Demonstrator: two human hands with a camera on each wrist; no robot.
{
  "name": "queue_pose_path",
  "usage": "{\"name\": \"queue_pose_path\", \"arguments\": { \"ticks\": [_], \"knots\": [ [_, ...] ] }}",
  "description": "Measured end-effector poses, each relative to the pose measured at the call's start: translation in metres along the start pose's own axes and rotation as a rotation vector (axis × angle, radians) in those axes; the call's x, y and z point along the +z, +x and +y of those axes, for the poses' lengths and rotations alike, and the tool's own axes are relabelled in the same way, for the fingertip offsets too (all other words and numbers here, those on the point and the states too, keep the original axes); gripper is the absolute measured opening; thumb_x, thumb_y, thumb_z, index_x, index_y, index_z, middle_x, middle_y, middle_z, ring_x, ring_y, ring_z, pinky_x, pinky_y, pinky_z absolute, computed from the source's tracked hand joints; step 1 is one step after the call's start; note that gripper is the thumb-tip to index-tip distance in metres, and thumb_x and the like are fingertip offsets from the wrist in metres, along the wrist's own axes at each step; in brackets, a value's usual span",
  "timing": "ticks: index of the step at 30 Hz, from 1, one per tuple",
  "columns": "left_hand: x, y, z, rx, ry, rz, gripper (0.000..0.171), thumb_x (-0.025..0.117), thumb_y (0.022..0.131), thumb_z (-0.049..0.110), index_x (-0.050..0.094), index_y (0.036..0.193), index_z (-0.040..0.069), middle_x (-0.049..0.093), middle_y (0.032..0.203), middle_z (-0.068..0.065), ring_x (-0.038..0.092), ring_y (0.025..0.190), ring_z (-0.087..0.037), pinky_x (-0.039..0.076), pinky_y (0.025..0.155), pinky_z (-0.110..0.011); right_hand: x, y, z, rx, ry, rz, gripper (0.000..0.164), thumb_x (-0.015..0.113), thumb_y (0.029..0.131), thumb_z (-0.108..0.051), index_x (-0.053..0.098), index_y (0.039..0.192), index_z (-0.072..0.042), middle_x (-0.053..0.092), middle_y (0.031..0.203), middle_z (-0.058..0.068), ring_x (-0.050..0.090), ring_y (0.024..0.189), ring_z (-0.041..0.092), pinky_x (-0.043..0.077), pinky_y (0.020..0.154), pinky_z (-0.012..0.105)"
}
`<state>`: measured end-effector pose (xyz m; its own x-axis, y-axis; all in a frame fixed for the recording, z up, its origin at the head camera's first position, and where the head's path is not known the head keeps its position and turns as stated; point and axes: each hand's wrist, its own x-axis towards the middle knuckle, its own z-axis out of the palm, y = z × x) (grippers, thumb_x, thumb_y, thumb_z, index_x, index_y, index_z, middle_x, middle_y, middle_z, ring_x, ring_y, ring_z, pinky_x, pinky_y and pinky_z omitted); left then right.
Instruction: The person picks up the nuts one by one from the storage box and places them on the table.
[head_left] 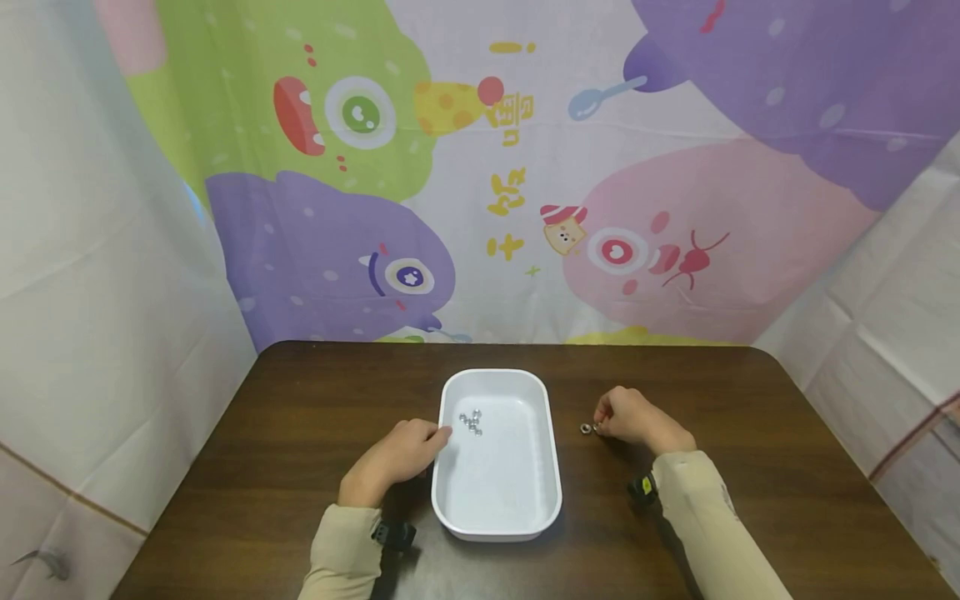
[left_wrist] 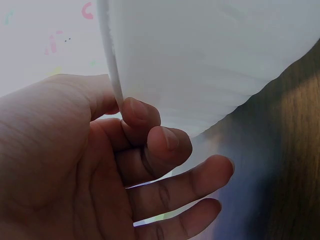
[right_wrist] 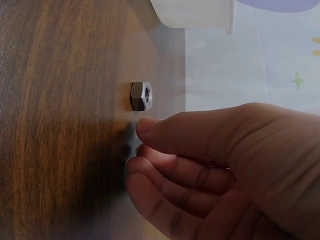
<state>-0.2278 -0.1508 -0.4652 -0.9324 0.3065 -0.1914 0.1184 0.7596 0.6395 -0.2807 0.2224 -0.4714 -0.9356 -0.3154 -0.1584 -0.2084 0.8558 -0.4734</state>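
Observation:
My left hand (head_left: 401,454) grips the left rim of a white rectangular tray (head_left: 498,496), thumb over the edge. In the left wrist view the index and middle fingers curl against the tray's outer wall (left_wrist: 200,55). Several small metal nuts (head_left: 472,422) lie together in the tray's left part. To the right of the tray, my right hand (head_left: 636,417) pinches at a second loose nut (head_left: 597,427), mostly hidden by thumb and fingers. Just beside the fingertips, a hex nut (right_wrist: 142,96) rests on the table.
Everything stands on a dark brown wooden table (head_left: 330,392). Behind its far edge hangs a curtain (head_left: 480,300) printed with cartoon monsters. Pale cloth walls (head_left: 112,292) rise at the left and right sides.

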Motion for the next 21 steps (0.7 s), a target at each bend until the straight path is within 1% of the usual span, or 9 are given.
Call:
{"name": "queue_pose_path", "arguments": {
  "ticks": [4, 10, 14, 21],
  "knots": [
    [0.0001, 0.0002, -0.0006, 0.003, 0.002, 0.003, 0.038, 0.047, 0.108, 0.032, 0.070, 0.092, 0.006, 0.057, 0.064, -0.004, 0.055, 0.059, -0.017, 0.044, 0.058, -0.032, 0.0016, 0.0000, -0.0016, 0.026, 0.017, -0.019, 0.005, 0.073, 0.085, -0.002, 0.070, 0.083, -0.005, 0.067, 0.080, 0.002, 0.055, 0.072, 0.016, 0.047, 0.067, 0.030],
    [0.0003, 0.0003, -0.0006, 0.008, -0.001, 0.005, 0.037, 0.048, 0.108, 0.032, 0.070, 0.092, 0.006, 0.057, 0.064, -0.004, 0.056, 0.058, -0.017, 0.045, 0.058, -0.032, 0.0030, -0.0011, -0.0027, 0.025, 0.015, -0.023, 0.006, 0.069, 0.085, 0.000, 0.070, 0.081, -0.005, 0.067, 0.080, 0.003, 0.054, 0.071, 0.016, 0.046, 0.064, 0.029],
    [-0.0002, -0.0001, 0.0003, 0.004, -0.002, 0.003, 0.037, 0.048, 0.108, 0.032, 0.070, 0.093, 0.006, 0.057, 0.064, -0.004, 0.056, 0.059, -0.017, 0.045, 0.058, -0.032, 0.0035, -0.0016, -0.0032, 0.024, 0.013, -0.016, 0.005, 0.070, 0.084, -0.001, 0.070, 0.080, -0.004, 0.067, 0.079, 0.003, 0.055, 0.070, 0.016, 0.046, 0.064, 0.029],
    [0.0002, -0.0003, 0.0002, 0.001, -0.001, 0.005, 0.037, 0.048, 0.108, 0.032, 0.071, 0.094, 0.006, 0.057, 0.064, -0.004, 0.056, 0.060, -0.017, 0.045, 0.059, -0.032, 0.0041, -0.0021, -0.0043, 0.046, 0.033, -0.032, 0.004, 0.072, 0.084, -0.002, 0.071, 0.081, -0.004, 0.067, 0.079, 0.002, 0.056, 0.070, 0.016, 0.047, 0.063, 0.029]
  ]
}}
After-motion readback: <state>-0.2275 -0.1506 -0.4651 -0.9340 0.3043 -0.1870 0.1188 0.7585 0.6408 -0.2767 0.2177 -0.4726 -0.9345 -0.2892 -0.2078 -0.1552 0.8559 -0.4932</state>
